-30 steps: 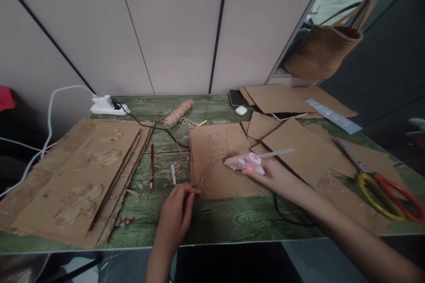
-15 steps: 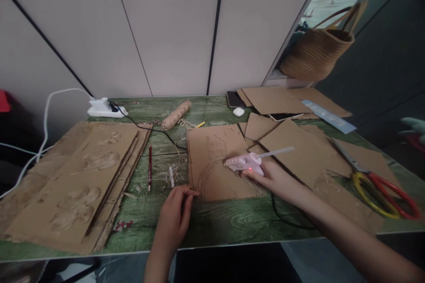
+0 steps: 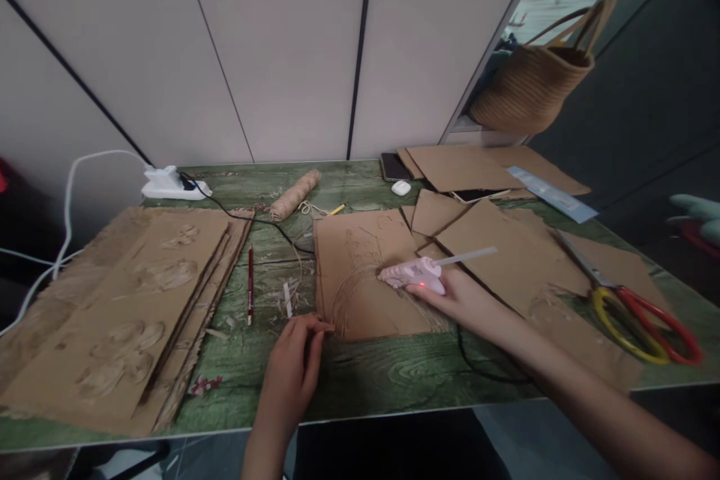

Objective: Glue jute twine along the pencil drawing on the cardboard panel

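Note:
My right hand (image 3: 447, 294) is wrapped round a pink glue gun (image 3: 413, 272) with a small red light on its side and a clear glue stick (image 3: 468, 255) poking out of its back. The gun's nozzle points left, over strands of twine (image 3: 349, 298) curving across a square of cardboard (image 3: 388, 319). Faint drawn lines show on the upper part of that cardboard. At its lower left corner, my left hand (image 3: 295, 360) has thumb and fingertips pinched together beside the twine ends. What lies between those fingertips is too small to make out.
Left lies a stack of cardboard (image 3: 185, 315) with twine shapes on top. A pencil (image 3: 250, 285), a twine roll (image 3: 295, 195) and a power strip (image 3: 174, 184) are nearby. Large scissors (image 3: 624, 307) rest on cardboard pieces (image 3: 495, 255) at right. A black cord (image 3: 259, 219) crosses the table.
The whole view has shifted slightly left. Both hands and the glue gun keep nearly the same places over the cardboard.

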A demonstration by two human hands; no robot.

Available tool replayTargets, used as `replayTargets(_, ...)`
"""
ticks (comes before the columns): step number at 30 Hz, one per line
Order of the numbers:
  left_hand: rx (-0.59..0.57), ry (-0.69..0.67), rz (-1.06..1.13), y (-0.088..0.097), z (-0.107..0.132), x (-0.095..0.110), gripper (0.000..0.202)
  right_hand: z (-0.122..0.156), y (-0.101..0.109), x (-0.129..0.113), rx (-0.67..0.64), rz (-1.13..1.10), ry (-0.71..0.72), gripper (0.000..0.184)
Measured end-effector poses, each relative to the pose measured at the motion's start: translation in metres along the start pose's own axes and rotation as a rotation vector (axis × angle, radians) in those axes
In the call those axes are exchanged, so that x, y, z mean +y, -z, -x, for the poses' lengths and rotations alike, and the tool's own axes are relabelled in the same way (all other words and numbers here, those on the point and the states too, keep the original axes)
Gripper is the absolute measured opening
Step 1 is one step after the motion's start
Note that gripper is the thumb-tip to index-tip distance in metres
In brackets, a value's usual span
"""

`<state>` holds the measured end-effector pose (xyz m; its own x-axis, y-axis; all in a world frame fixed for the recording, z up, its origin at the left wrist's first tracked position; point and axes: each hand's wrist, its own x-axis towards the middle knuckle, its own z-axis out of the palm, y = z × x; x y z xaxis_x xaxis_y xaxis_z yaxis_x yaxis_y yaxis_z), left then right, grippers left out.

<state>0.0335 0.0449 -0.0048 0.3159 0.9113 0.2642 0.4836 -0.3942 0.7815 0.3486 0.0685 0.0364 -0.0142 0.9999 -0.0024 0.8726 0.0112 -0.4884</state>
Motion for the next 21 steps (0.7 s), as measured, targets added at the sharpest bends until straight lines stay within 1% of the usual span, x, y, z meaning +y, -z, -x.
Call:
replayTargets(3,0.0,-0.008,-0.007,0.0,0.0,0.0,0.021,-0.002,0.005,-0.003,-0.059,0.029,-0.047,0.058)
replayTargets(7,-0.001,-0.014,0.0,-0.001,0.0,0.0,0.021,-0.004,0.015,-0.015,-0.191,-0.052,-0.055,0.057)
replayTargets(9,0.0,-0.012,-0.002,-0.001,0.0,0.0,0.021,-0.004,0.018,-0.02,-0.225,-0.055,-0.082,0.056)
replayTargets(12,-0.004,0.002,-0.004,-0.001,0.0,0.0,0.022,-0.002,0.02,-0.024,-0.208,-0.035,-0.09,0.057)
replayTargets(16,0.001,0.007,-0.003,-0.001,0.0,0.0,0.022,0.003,0.018,-0.02,-0.161,0.041,-0.09,0.06)
replayTargets(19,0.001,0.01,-0.001,-0.001,0.0,0.0,0.022,0.005,0.016,-0.017,-0.068,0.101,-0.069,0.053)
replayTargets(21,-0.003,0.017,0.0,-0.001,0.0,0.0,0.022,0.006,0.016,-0.015,-0.042,0.118,-0.048,0.048)
